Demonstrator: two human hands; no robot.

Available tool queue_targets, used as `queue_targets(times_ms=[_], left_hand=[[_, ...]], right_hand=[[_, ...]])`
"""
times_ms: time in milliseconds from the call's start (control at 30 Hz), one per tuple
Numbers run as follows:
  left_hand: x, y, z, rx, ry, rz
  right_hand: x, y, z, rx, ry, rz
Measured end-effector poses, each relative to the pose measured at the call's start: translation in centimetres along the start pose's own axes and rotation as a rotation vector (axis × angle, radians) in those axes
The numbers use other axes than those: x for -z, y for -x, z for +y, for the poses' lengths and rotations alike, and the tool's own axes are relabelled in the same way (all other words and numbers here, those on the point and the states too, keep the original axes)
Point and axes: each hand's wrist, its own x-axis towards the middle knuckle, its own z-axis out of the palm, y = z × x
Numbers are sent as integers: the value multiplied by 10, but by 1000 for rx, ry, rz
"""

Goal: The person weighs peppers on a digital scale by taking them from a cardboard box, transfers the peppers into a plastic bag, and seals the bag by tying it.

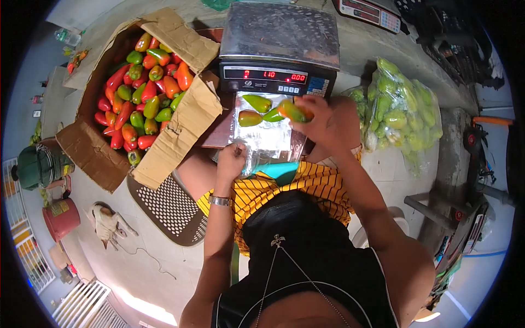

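Observation:
My right hand (317,121) is closed around an orange and green pepper (293,111), just below the digital scale (279,38). On the clear plastic bag (261,143) lie a green pepper (257,102), an orange-green pepper (250,118) and another green one (273,115). The fingers of my left hand (232,159) are closed at the lower left edge of the bag, pinching it. The scale's platform carries nothing, and its red display is lit. An open cardboard box (194,128) full of red, orange and green peppers stands left of the scale.
Bagged green vegetables (402,109) sit at the right. A second scale (372,13) stands at the top right. On the floor at the left are a brown perforated stool (167,210), a cat (106,223) and a red bucket (61,218).

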Motion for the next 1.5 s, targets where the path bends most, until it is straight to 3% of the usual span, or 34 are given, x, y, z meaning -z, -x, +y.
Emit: queue_targets(times_ms=[200, 600, 667, 700, 833, 900, 1000, 1133, 1367, 1500], left_hand=[[-4, -1, -12, -27, 101, 18], [-3, -2, -8, 13, 27, 18], [-9, -2, -21, -55, 95, 51], [-11, -2, -26, -86, 130, 71], [-7, -2, -15, -80, -21, 75], [-12, -3, -24, -92, 24, 91], [-3, 0, -7, -17, 27, 32], [-4, -1, -9, -24, 51, 27], [-5, -1, -9, -44, -101, 67], [-6, 0, -7, -38, 13, 40]], right_hand=[[-11, 24, 14, 47, 308, -3], [-14, 19, 10, 64, 333, -91], [-11, 19, -2, 125, 292, 47], [-9, 18, -10, 158, 270, 112], [19, 5, -88, 241, -390, 308], [47, 6, -126, 415, -775, 224], [91, 20, -187, 779, -1023, 108], [118, 39, -250, 1014, -1072, 89], [127, 65, -281, 1109, -1020, 180], [129, 75, -286, 1147, -987, 211]])
